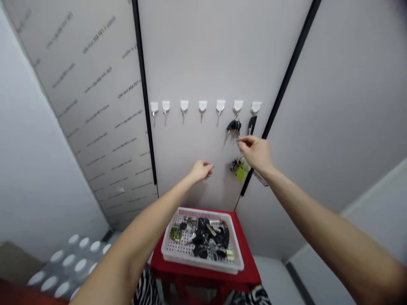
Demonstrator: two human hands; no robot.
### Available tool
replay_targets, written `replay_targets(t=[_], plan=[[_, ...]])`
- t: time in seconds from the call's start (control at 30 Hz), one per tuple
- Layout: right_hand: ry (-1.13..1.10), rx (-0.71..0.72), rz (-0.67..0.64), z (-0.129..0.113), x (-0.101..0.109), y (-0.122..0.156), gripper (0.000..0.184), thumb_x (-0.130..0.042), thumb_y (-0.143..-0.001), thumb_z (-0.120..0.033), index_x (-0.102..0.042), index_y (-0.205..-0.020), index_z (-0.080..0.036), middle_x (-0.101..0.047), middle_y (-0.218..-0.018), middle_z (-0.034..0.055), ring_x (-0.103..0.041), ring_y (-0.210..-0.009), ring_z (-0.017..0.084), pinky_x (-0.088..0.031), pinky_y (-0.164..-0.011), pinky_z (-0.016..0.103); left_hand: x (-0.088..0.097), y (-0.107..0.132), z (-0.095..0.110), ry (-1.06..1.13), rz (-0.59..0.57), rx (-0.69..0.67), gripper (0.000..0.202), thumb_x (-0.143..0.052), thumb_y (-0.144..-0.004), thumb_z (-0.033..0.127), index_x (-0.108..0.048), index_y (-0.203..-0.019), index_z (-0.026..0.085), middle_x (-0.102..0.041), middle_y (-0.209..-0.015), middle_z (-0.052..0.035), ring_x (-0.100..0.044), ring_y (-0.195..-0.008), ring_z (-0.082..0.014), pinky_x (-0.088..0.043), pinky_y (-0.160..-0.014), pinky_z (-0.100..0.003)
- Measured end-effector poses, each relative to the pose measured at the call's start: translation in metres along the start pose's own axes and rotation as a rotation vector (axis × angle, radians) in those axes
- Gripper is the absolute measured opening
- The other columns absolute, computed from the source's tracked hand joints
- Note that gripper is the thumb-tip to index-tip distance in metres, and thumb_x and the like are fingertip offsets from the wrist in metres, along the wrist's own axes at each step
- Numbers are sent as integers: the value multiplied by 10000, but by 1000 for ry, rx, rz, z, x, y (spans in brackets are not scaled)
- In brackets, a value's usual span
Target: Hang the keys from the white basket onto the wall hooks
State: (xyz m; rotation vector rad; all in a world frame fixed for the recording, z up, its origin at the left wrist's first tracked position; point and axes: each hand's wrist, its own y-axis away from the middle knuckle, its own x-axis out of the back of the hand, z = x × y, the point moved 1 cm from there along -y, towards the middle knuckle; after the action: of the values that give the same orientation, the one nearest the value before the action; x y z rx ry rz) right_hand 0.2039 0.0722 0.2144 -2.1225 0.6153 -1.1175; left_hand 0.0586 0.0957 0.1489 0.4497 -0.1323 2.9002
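My right hand (pixel 256 152) is raised to the wall, thumb and fingers pinched together. Its fingertips meet the lower ends of a bunch of keys (pixel 234 126) with black heads, which hangs from a white hook (pixel 238 106); whether they grip a key is unclear. My left hand (pixel 201 170) is lower and further left, in front of the wall, its fingers closed in a pinch. Anything in that pinch is too small to name. Behind and below my right hand hang more keys with a yellow-green tag (pixel 241 173). A black strap (pixel 252 124) hangs from the rightmost hook (pixel 255 107).
Several more white hooks (pixel 184 105) line the wall to the left. Below, a white plastic basket (pixel 203 263) with assorted keys and small items stands on a red-covered stool (pixel 251 271). Black strips (pixel 288 80) run down the wall. A grey surface with white dots (pixel 68 260) lies lower left.
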Motion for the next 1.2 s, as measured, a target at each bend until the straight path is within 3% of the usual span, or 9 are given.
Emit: replay_targets(t=[0.1, 0.2, 0.3, 0.43, 0.57, 0.8, 0.93, 1.03, 1.2], plan=[[-54, 31, -354, 13, -37, 73, 213, -408, -631, -207, -589, -713, -130, -614, -694, 47, -535, -613, 120, -386, -578, 205, -2, 26, -58, -119, -48, 46, 209, -402, -671, 184, -500, -823, 80, -521, -547, -8, -419, -407, -40, -366, -439, -166], [-15, 34, -720, 23, -68, 141, 213, -400, -636, -188, -589, -727, -151, -616, -706, 41, -538, -621, 120, -380, -582, 202, -7, 51, -102, -259, -67, -8, 244, -435, -642, 200, -513, -850, 98, -556, -636, -30, -468, -512, -71, -393, -522, -196], [98, 46, -895, 30, -83, 181, 207, -422, -630, -223, -583, -751, -174, -609, -732, 43, -534, -670, 145, -372, -586, 218, -13, 73, -127, -379, -71, -90, 252, -472, -605, 194, -527, -843, 132, -560, -772, -42, -491, -679, -108, -389, -645, -227], [140, 62, -885, 33, -88, 196, 272, -408, -655, -272, -544, -873, -185, -578, -872, 65, -499, -820, 181, -356, -674, 256, -21, 91, -145, -446, -114, -132, 304, -508, -556, 153, -526, -859, 161, -533, -840, -44, -471, -751, -140, -364, -703, -257], [56, 36, -870, 30, -96, 196, 348, -458, -614, -240, -495, -959, -209, -564, -919, 54, -494, -842, 194, -348, -709, 279, -25, 91, -154, -399, -94, -172, 346, -509, -533, 113, -518, -873, 176, -517, -813, -36, -455, -712, -137, -354, -685, -258], [-243, -59, -743, 28, -105, 202, 316, -401, -616, -132, -535, -892, -207, -574, -887, 31, -500, -833, 157, -345, -750, 270, -23, 83, -163, -205, -96, -73, 317, -500, -521, 93, -520, -833, 147, -495, -639, 12, -430, -565, -86, -352, -568, -209], [-425, -206, -648, 29, -105, 202, 240, -389, -632, -165, -556, -803, -175, -585, -814, 36, -516, -767, 143, -368, -715, 271, -22, 83, -164, -65, -62, -58, 162, -504, -529, 123, -511, -690, 137, -488, -619, 20, -432, -576, -80, -349, -565, -198], [-624, -394, -636, 29, -106, 201, 201, -398, -637, -229, -537, -766, -161, -583, -685, 18, -529, -606, 120, -405, -591, 252, -23, 83, -161, 76, -52, -58, 99, -486, -545, 119, -478, -641, 141, -482, -615, 27, -436, -591, -72, -350, -584, -192], [-870, -651, -576, 30, -106, 197, 232, -407, -639, -316, -510, -774, -158, -536, -551, -19, -465, -419, 75, -374, -429, 201, -21, 84, -151, 450, -5, 122, 118, -483, -576, 208, -406, -650, 157, -405, -504, 64, -410, -472, -48, -359, -487, -180]])
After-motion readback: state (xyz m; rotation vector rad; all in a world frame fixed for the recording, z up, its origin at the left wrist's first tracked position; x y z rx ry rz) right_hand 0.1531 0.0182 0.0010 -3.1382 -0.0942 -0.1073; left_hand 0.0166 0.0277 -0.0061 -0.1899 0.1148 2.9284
